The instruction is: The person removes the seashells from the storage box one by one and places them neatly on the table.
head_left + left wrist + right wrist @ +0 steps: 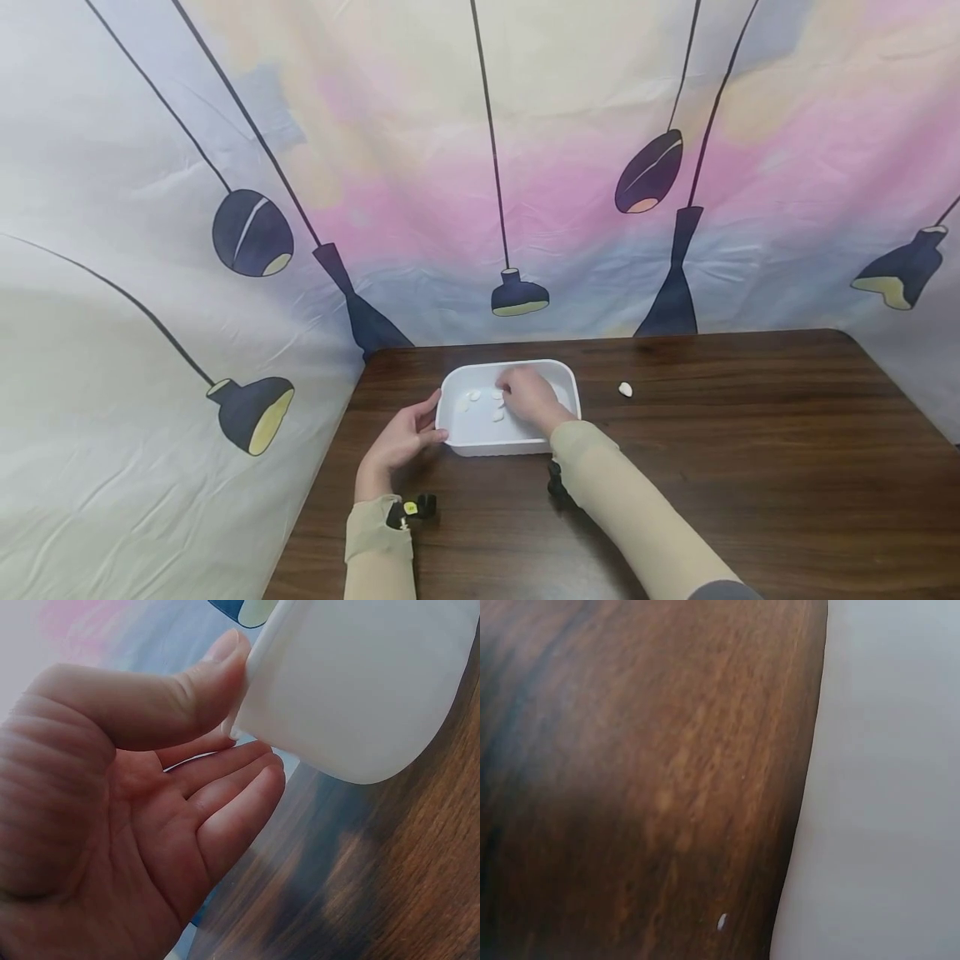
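Note:
A white rectangular tray (pixel 506 447) stands on the wooden table with several small, flat white pieces (pixel 498 415) inside it. My left hand (pixel 405 435) holds the tray's left end. In the left wrist view, the thumb (pixel 225 671) presses on the rim and the other fingers reach below and behind it. Over the inside of the tray is my right hand (pixel 531 397), its fingers bent down close to the white pieces. Its fingertips are largely hidden, and I cannot tell whether they pinch a piece. Its own wrist view does not show the hand.
One more white piece (pixel 626 389) lies on the wooden table (pixel 750 450) to the right of the tray. Behind the table hangs a cloth (pixel 420 167) printed with lamps. The right wrist view shows wood grain, a small white bit (pixel 721 922) and a pale surface (pixel 885 787).

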`<state>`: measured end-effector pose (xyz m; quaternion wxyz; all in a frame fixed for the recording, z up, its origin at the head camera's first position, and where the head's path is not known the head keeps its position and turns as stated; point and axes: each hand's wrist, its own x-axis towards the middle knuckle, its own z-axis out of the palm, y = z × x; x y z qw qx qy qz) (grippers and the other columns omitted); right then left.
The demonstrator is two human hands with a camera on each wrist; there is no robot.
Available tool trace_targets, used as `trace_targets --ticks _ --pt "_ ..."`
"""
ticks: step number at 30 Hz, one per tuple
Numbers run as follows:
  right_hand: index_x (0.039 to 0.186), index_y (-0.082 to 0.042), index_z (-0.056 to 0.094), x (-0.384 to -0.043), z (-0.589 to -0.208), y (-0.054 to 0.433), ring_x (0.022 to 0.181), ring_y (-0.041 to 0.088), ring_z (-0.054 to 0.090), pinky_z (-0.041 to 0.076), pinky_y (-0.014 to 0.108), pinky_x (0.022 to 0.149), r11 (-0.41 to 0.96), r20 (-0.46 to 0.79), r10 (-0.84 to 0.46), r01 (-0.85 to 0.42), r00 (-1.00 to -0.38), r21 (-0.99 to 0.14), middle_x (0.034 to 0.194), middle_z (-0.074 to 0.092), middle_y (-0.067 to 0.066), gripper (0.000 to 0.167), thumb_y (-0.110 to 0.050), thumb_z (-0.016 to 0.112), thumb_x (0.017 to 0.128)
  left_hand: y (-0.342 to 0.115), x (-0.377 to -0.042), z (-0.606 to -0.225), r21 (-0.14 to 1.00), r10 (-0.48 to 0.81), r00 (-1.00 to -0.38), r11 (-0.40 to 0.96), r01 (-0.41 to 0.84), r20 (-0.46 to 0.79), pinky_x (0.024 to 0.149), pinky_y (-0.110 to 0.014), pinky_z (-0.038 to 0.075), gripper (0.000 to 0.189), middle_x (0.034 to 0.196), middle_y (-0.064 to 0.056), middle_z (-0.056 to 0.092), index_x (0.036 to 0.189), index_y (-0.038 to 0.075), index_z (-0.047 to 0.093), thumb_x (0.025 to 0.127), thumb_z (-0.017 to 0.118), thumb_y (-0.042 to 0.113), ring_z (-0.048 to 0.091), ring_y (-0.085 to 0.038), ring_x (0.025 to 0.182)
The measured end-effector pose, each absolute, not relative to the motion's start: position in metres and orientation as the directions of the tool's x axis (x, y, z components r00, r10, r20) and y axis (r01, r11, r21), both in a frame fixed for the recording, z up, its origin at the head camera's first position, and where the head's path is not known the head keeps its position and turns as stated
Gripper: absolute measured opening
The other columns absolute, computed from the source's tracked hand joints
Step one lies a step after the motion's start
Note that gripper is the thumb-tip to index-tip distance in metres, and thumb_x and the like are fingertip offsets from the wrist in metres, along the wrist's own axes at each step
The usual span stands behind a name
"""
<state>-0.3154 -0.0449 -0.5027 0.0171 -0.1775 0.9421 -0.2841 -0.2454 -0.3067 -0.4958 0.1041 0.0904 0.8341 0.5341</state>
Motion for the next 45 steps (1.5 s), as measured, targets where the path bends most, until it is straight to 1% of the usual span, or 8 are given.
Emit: trace_targets --ticks 7,12,21,28,30,34,36,45 --pt "0.124 -0.009 0.08 -0.318 -0.505 -0.049 0.13 0.027 0.065 0.052 0.042 0.112 0.762 0.062 -0.37 -0.341 -0.927 -0.55 0.129 0.076 0.007 0.025 -0.003 0.07 0.101 -0.307 -0.245 -0.495 0.906 0.254 -0.963 0.423 0.029 -0.088 0.116 -0.043 0.043 0.078 0.169 -0.014 0.037 0.164 0.001 0.039 0.095 0.077 0.002 0.047 -0.033 0.148" --pt "0.125 -0.01 0.08 -0.319 -0.505 -0.052 0.13 0.027 0.066 0.052 0.042 0.113 0.756 0.074 -0.391 -0.366 -0.918 -0.543 0.13 0.075 0.006 0.025 -0.004 0.069 0.103 -0.307 -0.245 -0.494 0.905 0.262 -0.961 0.423 0.037 -0.083 0.117 -0.044 0.042 0.078 0.169 -0.015 0.036 0.164 0.0 0.038 0.096 0.077 0.004 0.047 -0.034 0.149" --pt "0.121 -0.01 0.082 -0.32 -0.506 -0.054 0.122 0.025 0.07 0.056 0.041 0.106 0.74 0.108 -0.417 -0.406 -0.902 -0.536 0.125 0.078 0.005 0.024 -0.002 0.071 0.1 -0.305 -0.243 -0.493 0.91 0.26 -0.962 0.414 0.036 -0.08 0.116 -0.045 0.043 0.077 0.169 -0.016 0.037 0.163 0.0 0.039 0.096 0.077 0.003 0.048 -0.035 0.148" --pt "0.124 -0.013 0.08 -0.322 -0.509 -0.055 0.125 0.024 0.068 0.055 0.042 0.108 0.769 0.065 -0.384 -0.358 -0.921 -0.529 0.127 0.076 0.003 0.024 -0.01 0.072 0.102 -0.306 -0.244 -0.494 0.906 0.256 -0.963 0.422 0.031 -0.086 0.116 -0.045 0.043 0.078 0.169 -0.015 0.037 0.164 0.001 0.039 0.096 0.077 0.004 0.048 -0.034 0.148" --pt "0.124 -0.013 0.08 -0.321 -0.509 -0.055 0.121 0.023 0.069 0.057 0.042 0.105 0.775 0.057 -0.37 -0.342 -0.927 -0.531 0.124 0.077 0.003 0.023 -0.016 0.075 0.102 -0.306 -0.244 -0.494 0.905 0.255 -0.963 0.424 0.03 -0.087 0.116 -0.045 0.043 0.078 0.169 -0.015 0.037 0.164 0.001 0.039 0.096 0.077 0.004 0.048 -0.034 0.148" --pt "0.119 -0.012 0.081 -0.321 -0.51 -0.054 0.103 0.019 0.069 0.06 0.039 0.094 0.784 0.059 -0.354 -0.33 -0.933 -0.526 0.112 0.077 0.002 0.026 -0.027 0.081 0.098 -0.306 -0.244 -0.494 0.906 0.257 -0.963 0.423 0.034 -0.084 0.117 -0.046 0.042 0.077 0.168 -0.016 0.038 0.164 0.0 0.038 0.097 0.077 0.004 0.048 -0.035 0.148" --pt "0.117 -0.012 0.081 -0.321 -0.51 -0.054 0.1 0.018 0.068 0.06 0.038 0.091 0.79 0.063 -0.353 -0.334 -0.934 -0.514 0.11 0.077 0.001 0.029 -0.03 0.084 0.095 -0.306 -0.245 -0.494 0.904 0.258 -0.963 0.426 0.036 -0.084 0.116 -0.046 0.043 0.077 0.168 -0.016 0.038 0.164 0.001 0.039 0.097 0.077 0.005 0.048 -0.035 0.148" --pt "0.123 -0.012 0.08 -0.321 -0.513 -0.057 0.114 0.022 0.069 0.058 0.041 0.1 0.788 0.046 -0.378 -0.348 -0.925 -0.507 0.121 0.077 0.002 0.036 -0.026 0.087 0.09 -0.308 -0.245 -0.496 0.897 0.255 -0.963 0.441 0.039 -0.083 0.117 -0.047 0.042 0.078 0.169 -0.015 0.037 0.164 0.003 0.039 0.097 0.078 0.006 0.048 -0.035 0.148"
